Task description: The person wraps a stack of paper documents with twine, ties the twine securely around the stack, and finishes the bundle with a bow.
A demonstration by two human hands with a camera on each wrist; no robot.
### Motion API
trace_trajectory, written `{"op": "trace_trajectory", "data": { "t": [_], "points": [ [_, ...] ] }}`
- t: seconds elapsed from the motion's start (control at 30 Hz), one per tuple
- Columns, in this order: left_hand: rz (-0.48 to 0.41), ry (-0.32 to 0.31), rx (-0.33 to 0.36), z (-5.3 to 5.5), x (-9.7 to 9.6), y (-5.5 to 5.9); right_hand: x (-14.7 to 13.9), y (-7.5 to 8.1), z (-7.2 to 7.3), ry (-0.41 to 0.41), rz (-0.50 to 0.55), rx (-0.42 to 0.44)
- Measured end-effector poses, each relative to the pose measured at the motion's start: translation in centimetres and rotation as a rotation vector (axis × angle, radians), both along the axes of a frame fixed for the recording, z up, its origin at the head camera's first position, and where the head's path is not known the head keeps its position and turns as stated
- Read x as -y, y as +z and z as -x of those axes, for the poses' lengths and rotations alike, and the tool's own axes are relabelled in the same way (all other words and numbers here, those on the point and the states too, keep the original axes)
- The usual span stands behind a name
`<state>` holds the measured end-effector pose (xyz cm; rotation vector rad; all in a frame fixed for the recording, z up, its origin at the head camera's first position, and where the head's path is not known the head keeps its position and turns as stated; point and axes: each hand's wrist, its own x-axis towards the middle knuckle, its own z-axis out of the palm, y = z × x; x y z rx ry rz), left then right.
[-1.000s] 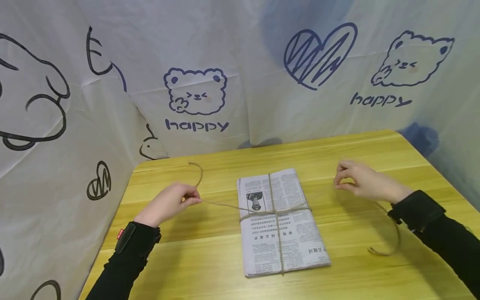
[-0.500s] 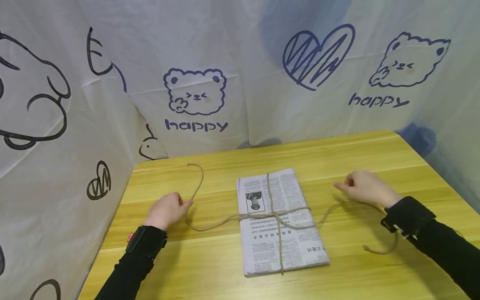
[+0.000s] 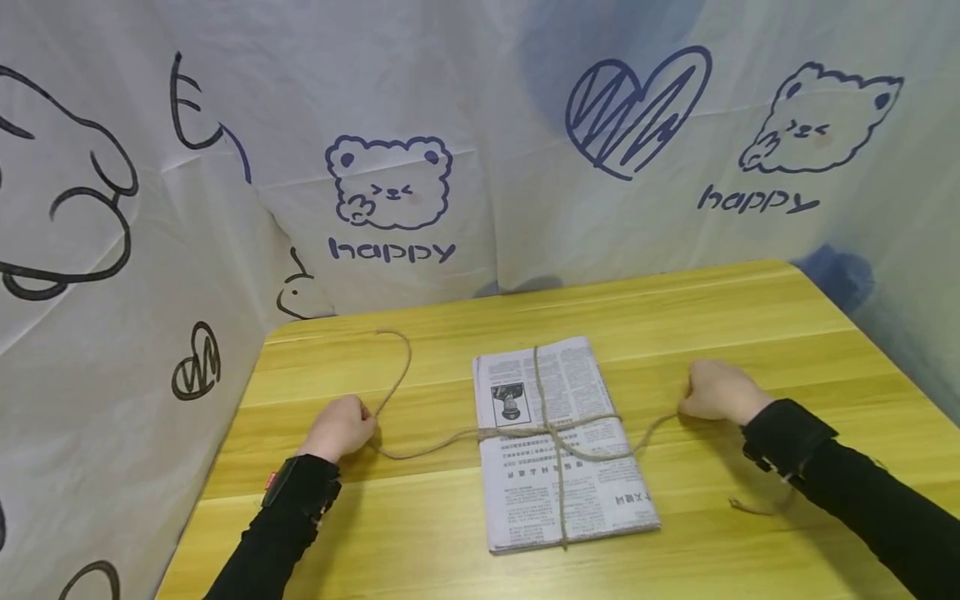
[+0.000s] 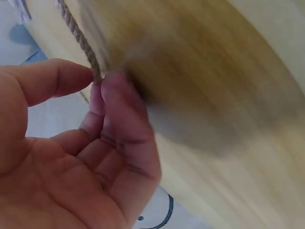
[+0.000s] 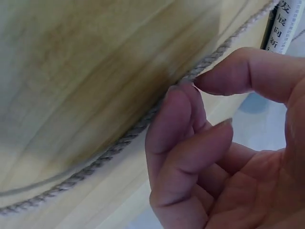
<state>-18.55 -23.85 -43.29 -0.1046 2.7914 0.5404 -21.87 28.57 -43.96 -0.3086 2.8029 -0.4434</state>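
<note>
A folded stack of newspapers lies mid-table with brown twine crossed over it lengthwise and crosswise. Loose ends of the twine trail out to both sides. To the left of the stack, my left hand is low over the table; in the left wrist view its thumb and index finger pinch the twine. On the other side, my right hand is at the right-hand strand. The right wrist view has thumb and fingertips pinching the twine, the newspapers showing in a corner.
The yellow wood-grain table has a rounded edge at the back. A white cloth with blue drawings hangs behind it and along the sides. One twine tip rests near my right forearm.
Both hands have come down toward the table. The left strand, held straight earlier, now lies slack in a curve. My right hand has taken hold of the twine beside the newspapers.
</note>
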Motion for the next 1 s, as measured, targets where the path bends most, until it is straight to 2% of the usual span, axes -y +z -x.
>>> {"op": "trace_trajectory", "data": {
  "t": [0.1,0.23,0.3,0.4,0.57,0.7,0.8,0.9,1.0],
  "points": [
    [-0.059,0.016,-0.061,0.1,0.5,0.1,0.2,-0.1,0.0,-0.014,-0.014,-0.003],
    [-0.176,0.033,-0.22,0.5,1.0,0.7,0.4,-0.2,0.1,-0.022,-0.004,-0.027],
    [-0.257,0.052,-0.286,0.8,0.9,1.3,0.5,-0.3,0.1,-0.013,0.005,-0.057],
    [-0.387,0.074,-0.344,1.2,0.4,2.5,0.8,-0.4,0.5,0.001,0.027,-0.095],
    [-0.545,0.083,-0.429,2.1,-1.0,4.4,1.5,-0.6,1.4,-0.011,0.078,-0.094],
    [-0.617,0.074,-0.469,2.7,-2.2,5.3,2.0,-0.9,2.1,-0.051,0.096,-0.083],
    [-0.656,0.066,-0.463,3.0,-3.1,5.7,2.0,-0.9,2.4,-0.056,0.131,-0.093],
    [-0.699,0.065,-0.445,3.2,-3.8,6.0,2.0,-0.3,2.8,-0.066,0.222,-0.114],
    [-0.746,0.057,-0.437,3.6,-4.4,6.7,2.1,1.1,3.1,-0.086,0.342,-0.15]
  ]
}}
